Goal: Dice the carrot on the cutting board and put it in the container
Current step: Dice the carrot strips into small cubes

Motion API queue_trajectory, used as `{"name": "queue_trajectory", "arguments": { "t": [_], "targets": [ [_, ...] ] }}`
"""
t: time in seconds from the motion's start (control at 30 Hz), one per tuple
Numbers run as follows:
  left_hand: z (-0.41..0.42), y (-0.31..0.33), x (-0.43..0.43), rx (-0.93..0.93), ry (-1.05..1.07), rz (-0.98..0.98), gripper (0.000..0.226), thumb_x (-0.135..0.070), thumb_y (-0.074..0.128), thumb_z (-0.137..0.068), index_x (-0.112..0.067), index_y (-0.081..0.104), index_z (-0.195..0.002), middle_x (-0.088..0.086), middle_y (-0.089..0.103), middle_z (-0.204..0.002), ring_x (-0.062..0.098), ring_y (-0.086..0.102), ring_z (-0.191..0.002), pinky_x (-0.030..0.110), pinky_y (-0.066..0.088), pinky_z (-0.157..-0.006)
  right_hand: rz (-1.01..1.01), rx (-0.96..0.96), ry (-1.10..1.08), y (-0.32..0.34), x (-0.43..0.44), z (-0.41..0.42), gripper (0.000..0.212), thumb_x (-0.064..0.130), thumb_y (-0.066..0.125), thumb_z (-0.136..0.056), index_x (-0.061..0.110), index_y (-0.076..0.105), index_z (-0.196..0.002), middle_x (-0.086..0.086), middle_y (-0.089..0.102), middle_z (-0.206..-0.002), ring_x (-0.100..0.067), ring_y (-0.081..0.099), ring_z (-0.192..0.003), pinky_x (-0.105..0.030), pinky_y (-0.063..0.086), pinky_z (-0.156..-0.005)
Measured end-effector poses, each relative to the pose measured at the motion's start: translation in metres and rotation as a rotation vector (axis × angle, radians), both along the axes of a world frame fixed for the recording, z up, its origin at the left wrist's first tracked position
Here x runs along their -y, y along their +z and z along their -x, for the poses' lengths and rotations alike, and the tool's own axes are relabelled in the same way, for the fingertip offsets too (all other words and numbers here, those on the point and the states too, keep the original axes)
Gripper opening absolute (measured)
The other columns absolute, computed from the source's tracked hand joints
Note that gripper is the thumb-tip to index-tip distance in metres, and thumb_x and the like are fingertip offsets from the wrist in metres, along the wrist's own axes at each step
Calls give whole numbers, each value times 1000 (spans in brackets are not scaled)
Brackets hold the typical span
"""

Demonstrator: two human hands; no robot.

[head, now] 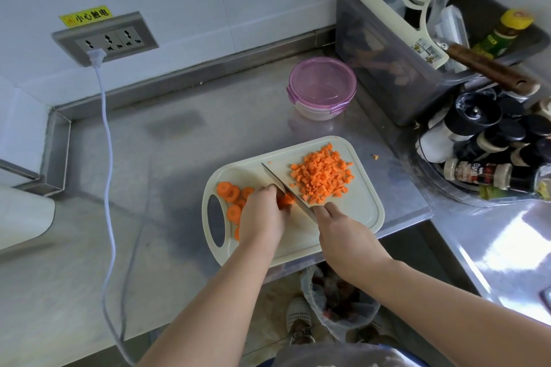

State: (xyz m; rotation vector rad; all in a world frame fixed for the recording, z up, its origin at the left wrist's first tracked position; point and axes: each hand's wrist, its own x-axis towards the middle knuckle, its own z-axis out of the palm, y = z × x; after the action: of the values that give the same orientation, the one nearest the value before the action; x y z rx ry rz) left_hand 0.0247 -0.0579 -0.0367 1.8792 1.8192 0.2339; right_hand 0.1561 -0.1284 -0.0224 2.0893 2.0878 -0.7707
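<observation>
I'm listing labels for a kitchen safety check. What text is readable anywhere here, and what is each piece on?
"小心触电": yellow sticker above the wall socket.
Lying spice bottle: white characters on a dark label, too blurred to read.
Yellow-capped bottle: green label, too small to read.
Barcode tag on the squeegee: unreadable.

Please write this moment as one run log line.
dicing | left hand holds carrot | right hand grips knife | dice on cutting board | container lidded

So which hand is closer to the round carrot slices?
Left. The left hand lies right beside the round carrot slices, covering some; the right hand, gripping the knife, is farther right.
</observation>
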Motion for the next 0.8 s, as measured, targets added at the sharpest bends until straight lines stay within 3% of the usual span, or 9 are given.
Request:
{"name": "queue_trajectory", "arguments": {
  "t": [0.27, 0.47, 0.67, 0.8],
  "targets": [
    [2, -4, 3, 36, -18, -28, 13, -24, 61, -90, -14, 67, -94, 3, 70, -96, 21, 64, -88, 31, 51, -75, 74, -3, -8, 5, -3, 1, 48, -5, 50, -84, 14, 37, -125, 4, 32, -98, -26, 58, -70, -36, 55, -60],
    [2, -7, 2, 31, -21, -33, 14, -24, 60, -91, -15, 68, -97, 2, 70, -99, 19, 63, -89, 24, 46, -72, 105, -18, -23, 6, -7, 2, 52, -9, 50, -83, 13, 36, -129, -2, 40, -110, -27, 61, -76, -35, 54, -60],
    [2, -4, 3, 33, -23, -43, 12, -19, 59, -91, -14, 68, -98, 3, 69, -97, 19, 62, -85, 22, 38, -65, 129, -59, -56, -5, -11, 1, 58, -11, 45, -83, 15, 32, -134, -1, 43, -105, -27, 61, -83, -39, 56, -70],
    [2, -4, 4, 72, -19, -46, 13, -20, 62, -90, -14, 70, -98, 1, 70, -96, 17, 63, -86, 23, 45, -69, 83, -105, -101, -11, -13, 0, 39, -3, 43, -91, 14, 38, -125, 3, 41, -93, -24, 58, -77, -37, 54, -70]
  ]
}}
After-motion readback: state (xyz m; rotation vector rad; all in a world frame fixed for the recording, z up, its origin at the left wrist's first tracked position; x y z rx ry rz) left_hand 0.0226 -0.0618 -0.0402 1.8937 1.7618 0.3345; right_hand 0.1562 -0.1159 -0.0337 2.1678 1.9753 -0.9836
